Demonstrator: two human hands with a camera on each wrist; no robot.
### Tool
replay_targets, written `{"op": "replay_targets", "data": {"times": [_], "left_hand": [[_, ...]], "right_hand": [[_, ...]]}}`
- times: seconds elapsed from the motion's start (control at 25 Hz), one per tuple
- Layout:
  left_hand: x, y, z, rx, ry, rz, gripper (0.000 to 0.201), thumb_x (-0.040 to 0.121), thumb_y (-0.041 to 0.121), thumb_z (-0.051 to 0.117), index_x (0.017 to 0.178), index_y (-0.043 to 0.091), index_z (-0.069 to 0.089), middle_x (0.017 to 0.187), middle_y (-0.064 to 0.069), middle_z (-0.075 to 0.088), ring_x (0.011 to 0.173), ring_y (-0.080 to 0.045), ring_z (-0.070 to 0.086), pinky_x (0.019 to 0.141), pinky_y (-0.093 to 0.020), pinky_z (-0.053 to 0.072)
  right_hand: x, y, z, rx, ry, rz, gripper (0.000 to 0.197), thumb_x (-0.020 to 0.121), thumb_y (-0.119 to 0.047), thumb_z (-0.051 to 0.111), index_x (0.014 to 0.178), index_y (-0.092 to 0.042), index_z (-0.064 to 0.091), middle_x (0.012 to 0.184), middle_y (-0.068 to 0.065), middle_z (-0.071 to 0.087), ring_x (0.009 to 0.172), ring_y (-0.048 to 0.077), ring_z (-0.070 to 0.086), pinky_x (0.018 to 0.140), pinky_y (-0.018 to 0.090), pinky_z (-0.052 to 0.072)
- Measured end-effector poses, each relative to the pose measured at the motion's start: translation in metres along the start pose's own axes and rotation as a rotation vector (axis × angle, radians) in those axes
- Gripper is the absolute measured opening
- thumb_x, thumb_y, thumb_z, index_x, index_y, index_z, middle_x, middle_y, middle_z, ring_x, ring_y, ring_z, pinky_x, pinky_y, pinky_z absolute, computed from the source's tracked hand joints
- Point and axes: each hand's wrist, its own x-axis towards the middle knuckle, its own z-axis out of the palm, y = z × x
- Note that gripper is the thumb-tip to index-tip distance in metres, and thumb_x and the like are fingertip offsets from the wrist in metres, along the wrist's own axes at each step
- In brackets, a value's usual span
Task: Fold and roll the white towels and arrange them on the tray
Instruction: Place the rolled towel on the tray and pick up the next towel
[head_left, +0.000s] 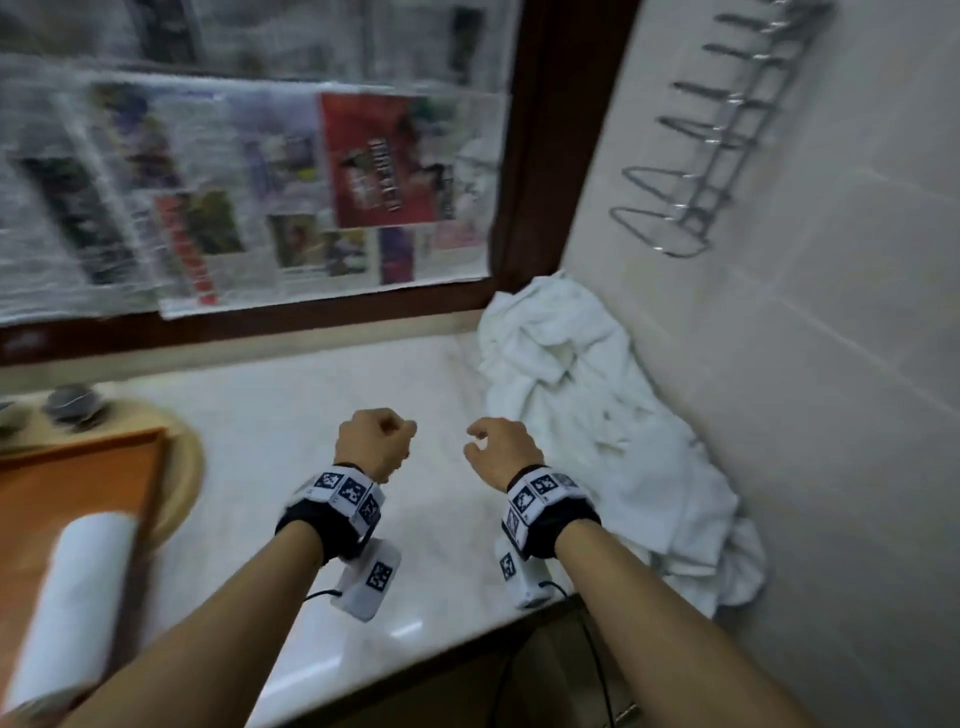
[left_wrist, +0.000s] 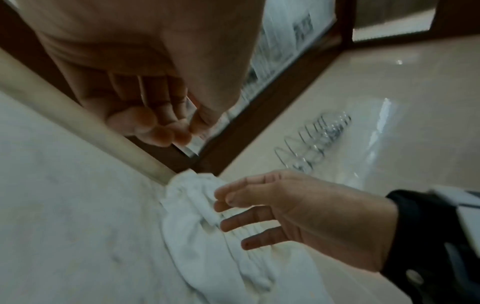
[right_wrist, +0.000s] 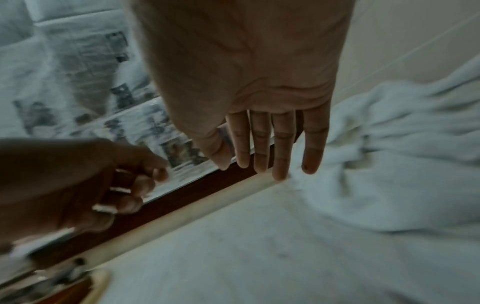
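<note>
A crumpled pile of white towels (head_left: 597, 415) lies on the marble counter (head_left: 291, 410) against the tiled right wall, also seen in the wrist views (left_wrist: 197, 236) (right_wrist: 402, 133). At the left, one rolled white towel (head_left: 78, 571) rests on the orange-brown wooden tray (head_left: 78, 478). My left hand (head_left: 384, 431) (left_wrist: 155, 123) hovers over the middle of the counter, its fingers curled into a fist around nothing. My right hand (head_left: 483, 436) (right_wrist: 267, 160) is beside it, just left of the towel pile, fingers straight and relaxed, holding nothing.
The tray sits over a round beige basin (head_left: 189, 467) with tap knobs (head_left: 72, 402) behind it. A chrome wire rack (head_left: 717, 140) hangs on the right wall. A newspaper-covered window (head_left: 260, 182) in a dark frame backs the counter. The counter's front edge (head_left: 415, 670) runs below my wrists.
</note>
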Motion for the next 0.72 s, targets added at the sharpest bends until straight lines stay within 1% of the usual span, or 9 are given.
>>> {"op": "replay_targets", "data": {"times": [0.12,0.2,0.32,0.44,0.48,0.56,0.6,0.64,0.72], "left_hand": [[0.016,0.051,0.088,0.179,-0.173,0.209,0.012,0.086,0.022,0.062,0.077,0.021,0.069,0.072,0.002,0.071,0.068,-0.020,0.066,0.061,-0.031,0.056],[0.019,0.076,0.141,0.266,-0.283,0.329,0.007,0.088,0.023,0.063,0.088,0.026,0.070,0.085,0.007,0.070,0.077,-0.017,0.065,0.073,-0.032,0.055],[0.015,0.104,0.210,0.341,-0.425,0.431,0.021,0.089,0.023,0.064,0.109,0.029,0.067,0.105,0.008,0.068,0.084,-0.017,0.065,0.082,-0.037,0.054],[0.008,0.122,0.253,0.467,-0.462,0.530,0.053,0.088,0.007,0.058,0.135,0.031,0.049,0.128,0.002,0.056,0.100,-0.023,0.062,0.089,-0.039,0.050],[0.005,0.128,0.262,0.499,-0.465,0.571,0.068,0.085,-0.001,0.054,0.142,0.035,0.040,0.135,0.001,0.047,0.100,-0.026,0.061,0.084,-0.040,0.051],[0.006,0.138,0.271,0.570,-0.443,0.661,0.086,0.081,-0.009,0.048,0.145,0.045,0.027,0.141,0.007,0.028,0.087,-0.029,0.062,0.066,-0.037,0.049],[0.008,0.144,0.273,0.593,-0.430,0.708,0.083,0.083,-0.007,0.050,0.143,0.047,0.031,0.142,0.009,0.025,0.082,-0.029,0.062,0.062,-0.035,0.048],[0.009,0.151,0.272,0.603,-0.429,0.739,0.069,0.086,-0.001,0.054,0.137,0.044,0.042,0.143,0.009,0.028,0.083,-0.029,0.062,0.065,-0.036,0.049],[0.013,0.169,0.265,0.550,-0.407,0.790,0.026,0.090,0.020,0.062,0.114,0.027,0.067,0.130,0.003,0.055,0.090,-0.027,0.064,0.077,-0.039,0.052]], "right_hand": [[-0.004,0.101,-0.033,-0.166,0.136,0.179,0.039,0.091,-0.023,0.058,0.130,-0.018,0.053,0.140,0.006,0.040,0.127,0.026,0.041,0.101,0.040,0.041],[-0.016,0.155,-0.043,-0.291,0.301,0.305,0.054,0.084,-0.023,0.065,0.134,-0.018,0.045,0.140,0.009,0.034,0.124,0.028,0.038,0.100,0.040,0.040],[-0.031,0.207,-0.052,-0.228,0.548,0.427,0.072,0.075,-0.027,0.077,0.135,-0.018,0.040,0.135,0.011,0.038,0.119,0.031,0.042,0.095,0.045,0.040],[-0.032,0.232,-0.063,-0.098,0.580,0.396,0.042,0.080,-0.027,0.075,0.115,-0.016,0.055,0.118,0.008,0.051,0.110,0.028,0.049,0.091,0.043,0.044],[-0.031,0.237,-0.067,-0.089,0.584,0.346,0.029,0.082,-0.026,0.074,0.105,-0.015,0.060,0.111,0.007,0.055,0.106,0.028,0.051,0.088,0.041,0.045],[-0.030,0.242,-0.079,-0.040,0.629,0.208,0.013,0.082,-0.020,0.074,0.088,-0.014,0.063,0.094,0.005,0.060,0.092,0.027,0.055,0.077,0.038,0.047],[-0.030,0.241,-0.087,-0.009,0.654,0.153,0.011,0.082,-0.017,0.073,0.083,-0.014,0.063,0.088,0.004,0.061,0.085,0.026,0.057,0.073,0.037,0.048],[-0.030,0.239,-0.093,0.021,0.676,0.111,0.009,0.084,-0.016,0.072,0.082,-0.015,0.063,0.083,0.002,0.061,0.081,0.024,0.057,0.070,0.038,0.049],[-0.027,0.231,-0.108,0.124,0.688,0.056,0.006,0.090,-0.019,0.063,0.090,-0.015,0.059,0.081,0.002,0.063,0.077,0.025,0.058,0.067,0.038,0.049]]}}
